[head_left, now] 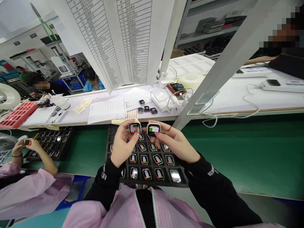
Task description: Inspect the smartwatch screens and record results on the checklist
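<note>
My left hand [124, 144] is closed around a smartwatch [135, 128] with a pale case, its thumb at the lower edge of the lit screen. In my right hand [174, 141] is a second smartwatch [154, 129], also pale-cased, showing white and green blocks; the thumb lies on its screen corner. Both watches are held side by side above a black compartment tray [140, 184]. Rows of strapless watch faces lie in it, among them a lit watch [146, 173] and one with a bright white screen [175, 176]. My hands hide part of the tray's upper rows.
A shelf above the green bench [237, 152] holds paper forms [108, 110], several small dark watches [146, 109], white cables and a red tray [19, 114]. A slanted metal post [211, 69] rises at right. Left, a co-worker's hands [28, 145] hold a watch beside another black tray [51, 144].
</note>
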{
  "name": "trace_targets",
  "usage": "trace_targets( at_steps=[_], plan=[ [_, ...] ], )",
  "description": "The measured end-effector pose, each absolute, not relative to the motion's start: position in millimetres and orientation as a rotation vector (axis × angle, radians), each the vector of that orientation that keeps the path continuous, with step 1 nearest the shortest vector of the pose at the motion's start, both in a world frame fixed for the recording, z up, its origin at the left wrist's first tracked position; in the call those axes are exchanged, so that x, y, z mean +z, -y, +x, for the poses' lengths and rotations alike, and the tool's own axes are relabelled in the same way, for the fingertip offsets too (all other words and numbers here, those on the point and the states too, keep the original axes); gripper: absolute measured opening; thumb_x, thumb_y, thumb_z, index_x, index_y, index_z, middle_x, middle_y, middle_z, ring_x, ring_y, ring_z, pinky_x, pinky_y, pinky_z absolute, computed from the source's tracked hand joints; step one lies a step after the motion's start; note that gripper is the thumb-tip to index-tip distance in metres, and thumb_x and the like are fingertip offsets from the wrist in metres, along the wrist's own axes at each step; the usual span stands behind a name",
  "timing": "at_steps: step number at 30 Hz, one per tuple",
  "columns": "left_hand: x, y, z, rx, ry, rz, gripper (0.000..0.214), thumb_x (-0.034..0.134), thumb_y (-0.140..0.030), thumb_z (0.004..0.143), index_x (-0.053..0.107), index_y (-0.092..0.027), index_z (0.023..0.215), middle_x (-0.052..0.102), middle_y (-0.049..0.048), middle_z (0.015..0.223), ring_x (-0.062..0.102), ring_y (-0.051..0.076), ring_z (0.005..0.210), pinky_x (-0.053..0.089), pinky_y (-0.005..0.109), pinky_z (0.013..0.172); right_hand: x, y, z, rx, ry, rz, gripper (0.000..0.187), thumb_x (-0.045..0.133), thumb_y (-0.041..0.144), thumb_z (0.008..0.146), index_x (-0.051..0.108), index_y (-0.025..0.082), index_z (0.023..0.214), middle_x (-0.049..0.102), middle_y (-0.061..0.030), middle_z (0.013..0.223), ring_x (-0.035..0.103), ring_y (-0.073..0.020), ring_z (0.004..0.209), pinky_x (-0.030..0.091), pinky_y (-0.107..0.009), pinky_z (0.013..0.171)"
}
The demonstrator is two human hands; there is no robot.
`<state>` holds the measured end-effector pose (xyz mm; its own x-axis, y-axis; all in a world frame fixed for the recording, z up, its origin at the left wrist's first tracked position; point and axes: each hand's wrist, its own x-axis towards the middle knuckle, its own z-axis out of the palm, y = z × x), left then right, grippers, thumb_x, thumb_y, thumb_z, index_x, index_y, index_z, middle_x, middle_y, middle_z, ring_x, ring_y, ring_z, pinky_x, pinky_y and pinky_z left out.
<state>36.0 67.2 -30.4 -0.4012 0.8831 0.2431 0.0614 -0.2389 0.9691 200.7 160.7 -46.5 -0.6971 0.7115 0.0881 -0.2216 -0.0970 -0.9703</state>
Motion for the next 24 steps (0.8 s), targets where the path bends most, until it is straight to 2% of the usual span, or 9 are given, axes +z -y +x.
trace_targets(
  at_steps=[12,19,21,24],
  plan=[
    [-32.2,-64.9,37.0,1.695,-1.389,1.167,0.033,0.069,-0.027,0.084,0.058,-0.023,0.115,0.061,0.0068,0.12,0.062,0.016,0.096,0.052,0.025,0.077,-49.5,-160.0,197.3,1.864,1.477,-0.585,0.054,0.072,0.05,0.085,0.061,0.019,0.128,0.068,-0.0132,0.109,0.06,-0.0152,0.065,0.047,-0.025,0.047],
    [-30.2,-64.2,35.7,1.686,-1.393,1.141,0.023,0.06,-0.033,0.092,0.061,-0.025,0.113,0.064,0.0043,0.11,0.057,0.009,0.069,0.045,0.021,0.058,-53.8,-159.5,196.1,1.862,1.451,-0.627,0.052,0.072,0.053,0.085,0.063,0.018,0.122,0.069,-0.0122,0.104,0.06,-0.015,0.064,0.046,-0.023,0.046],
    [-31.0,-64.3,35.3,1.681,-1.409,1.138,0.023,0.059,-0.033,0.092,0.061,-0.025,0.114,0.064,0.0047,0.107,0.058,0.009,0.068,0.045,0.021,0.057,-54.1,-159.8,196.2,1.869,1.445,-0.625,0.052,0.071,0.053,0.085,0.062,0.019,0.123,0.069,-0.012,0.104,0.06,-0.0147,0.063,0.046,-0.023,0.046],
    [-32.1,-64.4,35.6,1.681,-1.399,1.143,0.024,0.061,-0.032,0.091,0.06,-0.025,0.115,0.063,0.005,0.115,0.059,0.009,0.072,0.048,0.021,0.061,-53.4,-160.0,196.5,1.867,1.452,-0.631,0.053,0.07,0.054,0.085,0.062,0.018,0.123,0.069,-0.0124,0.104,0.059,-0.0146,0.063,0.046,-0.024,0.046]
  ],
)
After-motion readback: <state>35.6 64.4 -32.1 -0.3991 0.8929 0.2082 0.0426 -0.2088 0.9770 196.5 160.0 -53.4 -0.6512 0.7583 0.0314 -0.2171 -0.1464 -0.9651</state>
